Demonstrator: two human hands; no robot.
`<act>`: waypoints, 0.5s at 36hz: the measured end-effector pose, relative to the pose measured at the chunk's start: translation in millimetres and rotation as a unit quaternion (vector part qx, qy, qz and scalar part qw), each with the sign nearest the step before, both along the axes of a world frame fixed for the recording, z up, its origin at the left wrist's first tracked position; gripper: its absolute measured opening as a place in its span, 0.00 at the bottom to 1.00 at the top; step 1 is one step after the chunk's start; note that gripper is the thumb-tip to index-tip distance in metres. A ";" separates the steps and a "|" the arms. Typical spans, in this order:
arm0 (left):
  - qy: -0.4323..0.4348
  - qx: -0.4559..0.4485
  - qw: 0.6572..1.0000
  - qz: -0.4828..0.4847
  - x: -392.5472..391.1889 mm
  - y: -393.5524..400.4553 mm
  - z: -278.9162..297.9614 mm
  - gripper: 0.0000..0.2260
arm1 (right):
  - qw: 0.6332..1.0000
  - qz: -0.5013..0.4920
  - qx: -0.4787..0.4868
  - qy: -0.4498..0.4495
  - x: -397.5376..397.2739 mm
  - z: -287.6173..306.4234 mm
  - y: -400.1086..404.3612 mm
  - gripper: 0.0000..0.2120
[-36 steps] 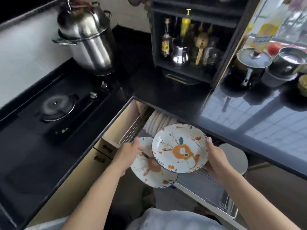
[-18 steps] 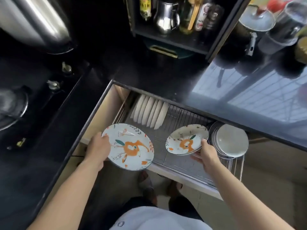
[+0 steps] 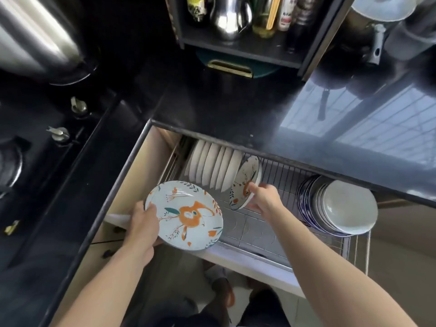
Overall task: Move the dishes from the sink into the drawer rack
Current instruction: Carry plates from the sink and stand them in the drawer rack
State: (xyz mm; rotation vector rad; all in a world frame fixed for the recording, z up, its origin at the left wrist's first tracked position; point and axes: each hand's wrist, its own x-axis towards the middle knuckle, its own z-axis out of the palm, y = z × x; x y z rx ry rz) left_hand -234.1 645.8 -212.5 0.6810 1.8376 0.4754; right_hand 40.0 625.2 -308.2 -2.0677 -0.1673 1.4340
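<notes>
The right hand (image 3: pixel 262 199) has carried its painted plate (image 3: pixel 246 182) from flat over the middle of the drawer rack (image 3: pixel 278 182) up onto its edge, and it is now tipping in against the end of the row of white plates (image 3: pixel 212 168). Fingers and thumb are pinching the near rim, steering from the one edge that is free of the wires. Standing it upright is making sense: the row is stored on edge, and this one is joining as the next in line, close against the last white plate.

The left hand (image 3: pixel 144 223) is gripping the second painted plate (image 3: pixel 186 214) by its left rim, thumb on top, holding it roughly level over the drawer's front left corner, waiting its turn and clear of the working hand.

Room looks good. Bare wire is lying open between the new plate and the stack of bowls (image 3: pixel 339 204) at the right end. The tight edge is the black counter (image 3: pixel 212 107) overhanging the back of the drawer, just above the upright rims, so tall plates probably need feeding in low.
</notes>
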 end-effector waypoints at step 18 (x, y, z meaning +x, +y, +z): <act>-0.002 -0.009 1.000 -0.007 -5.0 2.5 -15.5 0.11 | 0.998 0.008 0.027 -0.051 -1.7 -30.1 58.0 0.30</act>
